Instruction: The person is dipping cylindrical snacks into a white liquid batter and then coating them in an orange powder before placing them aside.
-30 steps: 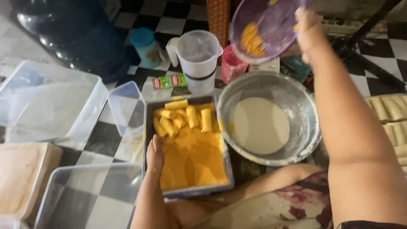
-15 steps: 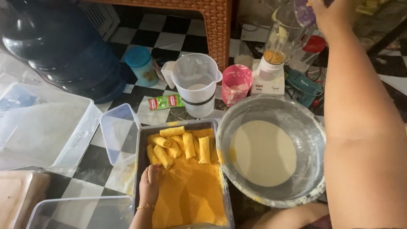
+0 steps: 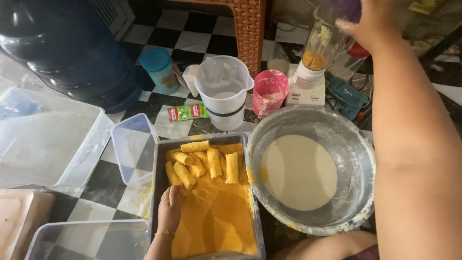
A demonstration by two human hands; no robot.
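Note:
My right hand [image 3: 373, 19] is raised at the top right. It grips a purple bowl [image 3: 339, 8], tipped over the jar of a white blender [image 3: 317, 53] that has orange crumbs in it. My left hand [image 3: 169, 209], with a thin bracelet, rests fingers-down on orange breadcrumbs [image 3: 216, 216] in a grey rectangular tray [image 3: 156, 178]. Its fingertips lie just below several crumb-coated rolls [image 3: 211, 161] at the tray's far end. Whether the fingers hold anything is hidden.
A metal bowl [image 3: 356, 144] of white batter sits right of the tray. Behind are a clear measuring jug [image 3: 224, 91], a pink cup [image 3: 269, 91], a green sachet [image 3: 187, 112], a teal-lidded cup [image 3: 161, 70] and a big dark water bottle [image 3: 72, 53]. Clear plastic boxes [image 3: 48, 139] lie at the left.
My right hand has carried the purple bowl further right and up, over the blender jar. The view has tilted toward the blender. The left hand stays on the crumbs.

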